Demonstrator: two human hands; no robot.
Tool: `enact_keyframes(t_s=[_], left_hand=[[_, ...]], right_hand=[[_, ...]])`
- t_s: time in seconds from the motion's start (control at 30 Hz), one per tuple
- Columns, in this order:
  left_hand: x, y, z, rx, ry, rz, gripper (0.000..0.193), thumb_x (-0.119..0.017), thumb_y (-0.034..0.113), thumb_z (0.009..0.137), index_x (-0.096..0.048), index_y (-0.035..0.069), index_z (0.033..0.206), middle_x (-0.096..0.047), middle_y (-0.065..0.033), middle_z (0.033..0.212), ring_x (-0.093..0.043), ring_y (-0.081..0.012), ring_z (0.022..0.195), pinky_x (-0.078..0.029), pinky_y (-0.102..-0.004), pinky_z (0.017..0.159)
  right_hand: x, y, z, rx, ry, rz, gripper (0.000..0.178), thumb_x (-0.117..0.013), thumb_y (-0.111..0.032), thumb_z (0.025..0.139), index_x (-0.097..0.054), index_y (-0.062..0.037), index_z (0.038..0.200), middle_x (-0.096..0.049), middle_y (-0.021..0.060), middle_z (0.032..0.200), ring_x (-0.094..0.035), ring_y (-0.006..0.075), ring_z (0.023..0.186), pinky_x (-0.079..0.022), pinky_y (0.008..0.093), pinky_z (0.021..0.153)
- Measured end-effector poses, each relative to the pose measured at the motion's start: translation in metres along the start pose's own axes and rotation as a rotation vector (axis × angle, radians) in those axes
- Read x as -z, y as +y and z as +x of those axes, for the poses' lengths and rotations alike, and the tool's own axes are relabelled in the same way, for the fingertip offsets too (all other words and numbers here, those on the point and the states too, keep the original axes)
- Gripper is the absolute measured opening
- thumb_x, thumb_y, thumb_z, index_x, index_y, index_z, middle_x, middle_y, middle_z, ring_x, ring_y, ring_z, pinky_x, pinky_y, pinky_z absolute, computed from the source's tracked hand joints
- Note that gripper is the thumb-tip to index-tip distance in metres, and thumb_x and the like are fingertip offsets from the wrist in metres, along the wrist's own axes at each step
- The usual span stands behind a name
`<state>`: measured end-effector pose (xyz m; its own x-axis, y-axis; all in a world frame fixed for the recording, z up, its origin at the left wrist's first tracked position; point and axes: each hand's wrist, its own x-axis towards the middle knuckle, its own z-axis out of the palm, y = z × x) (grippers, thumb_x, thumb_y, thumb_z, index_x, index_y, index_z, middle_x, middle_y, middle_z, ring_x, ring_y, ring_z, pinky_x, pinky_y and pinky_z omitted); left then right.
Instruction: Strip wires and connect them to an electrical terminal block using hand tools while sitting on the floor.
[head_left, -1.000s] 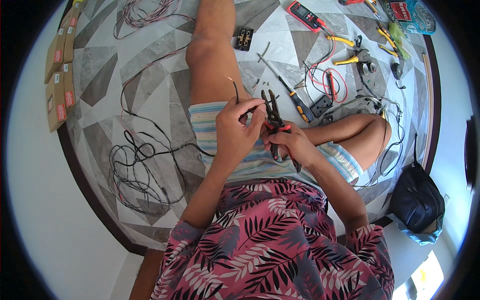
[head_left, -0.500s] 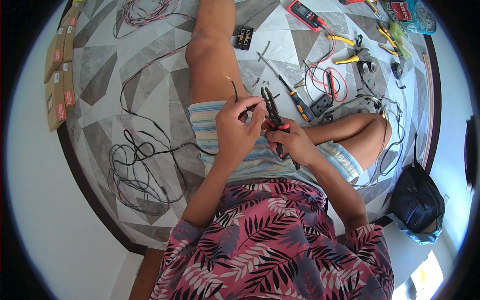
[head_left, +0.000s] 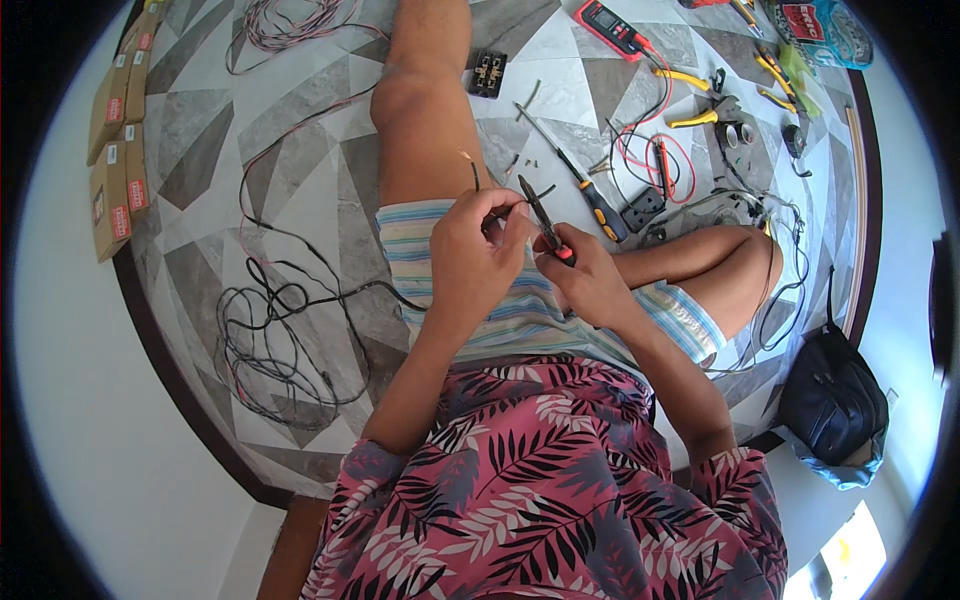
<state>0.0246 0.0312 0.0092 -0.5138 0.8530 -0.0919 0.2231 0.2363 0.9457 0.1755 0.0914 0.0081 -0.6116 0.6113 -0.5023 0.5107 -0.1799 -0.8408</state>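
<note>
Left hand (head_left: 475, 245), centre of frame: thumb and forefinger pinched on a thin black wire (head_left: 475, 178), its frayed copper tip (head_left: 464, 156) pointing up above the knuckles. Right hand (head_left: 590, 280), just right of it: fingers wrapped round the handles of pliers (head_left: 537, 208), whose nose slants to the upper left, right beside the left fingertips. A short dark end (head_left: 547, 190) shows past the nose; it may be part of a second wire crossing the jaws, but the pliers stand nearly edge-on and their bite cannot be confirmed.

Step in hand, as judged: working a wire end with the pliers, probably stripping or trimming. The next move would call for a firm pinch on the left, the jaws square across the insulation, and measured pressure so the strands are spared.

Black cable (head_left: 375, 292) runs from the coil (head_left: 285, 350), left of frame, towards the left wrist.
</note>
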Motion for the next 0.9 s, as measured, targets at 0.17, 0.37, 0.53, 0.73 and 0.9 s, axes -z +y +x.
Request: enact_keyframes(t_s=[0.17, 0.37, 0.53, 0.73, 0.9], left_hand=[[0.001, 0.002, 0.001, -0.022, -0.097, 0.177, 0.02, -0.061, 0.02, 0.089, -0.063, 0.001, 0.094, -0.065, -0.0143, 0.085, -0.064, -0.0278, 0.072, -0.048, -0.0395, 0.064], [0.002, 0.004, 0.001, 0.085, -0.206, 0.109, 0.032, -0.068, 0.03, 0.088, -0.061, 0.0, 0.093, -0.057, -0.0035, 0.072, -0.045, -0.0104, 0.061, -0.04, -0.0271, 0.056], [0.002, -0.002, 0.003, 0.071, -0.219, 0.104, 0.046, -0.073, 0.045, 0.08, -0.056, 0.002, 0.082, -0.058, -0.0079, 0.073, -0.055, -0.0209, 0.063, -0.044, -0.0346, 0.057], [0.001, -0.013, 0.007, 0.014, -0.201, 0.095, 0.053, -0.08, 0.044, 0.075, -0.047, 0.003, 0.07, -0.041, 0.0015, 0.06, -0.035, -0.0072, 0.054, -0.032, -0.0258, 0.046], [0.002, -0.01, 0.007, 0.038, -0.143, 0.13, 0.063, -0.084, 0.051, 0.067, -0.039, 0.006, 0.061, -0.035, 0.0022, 0.056, -0.032, -0.007, 0.054, -0.029, -0.0268, 0.044]], right_hand=[[0.001, -0.002, 0.003, -0.005, 0.068, -0.113, 0.025, -0.058, -0.014, 0.079, -0.058, 0.0069, 0.093, -0.06, 0.0255, 0.079, -0.062, 0.0376, 0.075, -0.047, 0.0397, 0.072], [0.004, -0.003, 0.005, -0.001, 0.053, -0.118, 0.024, -0.058, -0.015, 0.078, -0.057, 0.0081, 0.087, -0.058, 0.0233, 0.073, -0.058, 0.032, 0.067, -0.045, 0.0398, 0.066], [0.006, 0.001, 0.004, -0.01, -0.023, -0.037, 0.026, -0.058, -0.016, 0.078, -0.056, 0.0086, 0.088, -0.054, 0.018, 0.068, -0.049, 0.0226, 0.062, -0.042, 0.0372, 0.063], [0.003, -0.005, 0.0, -0.078, -0.077, 0.141, 0.024, -0.056, -0.013, 0.078, -0.056, 0.0076, 0.09, -0.052, 0.0074, 0.067, -0.045, 0.0123, 0.065, -0.04, 0.0313, 0.06], [-0.002, -0.007, -0.003, -0.104, -0.081, 0.249, 0.021, -0.054, -0.01, 0.078, -0.057, 0.0045, 0.092, -0.051, 0.002, 0.067, -0.043, 0.0088, 0.064, -0.037, 0.0274, 0.056]])
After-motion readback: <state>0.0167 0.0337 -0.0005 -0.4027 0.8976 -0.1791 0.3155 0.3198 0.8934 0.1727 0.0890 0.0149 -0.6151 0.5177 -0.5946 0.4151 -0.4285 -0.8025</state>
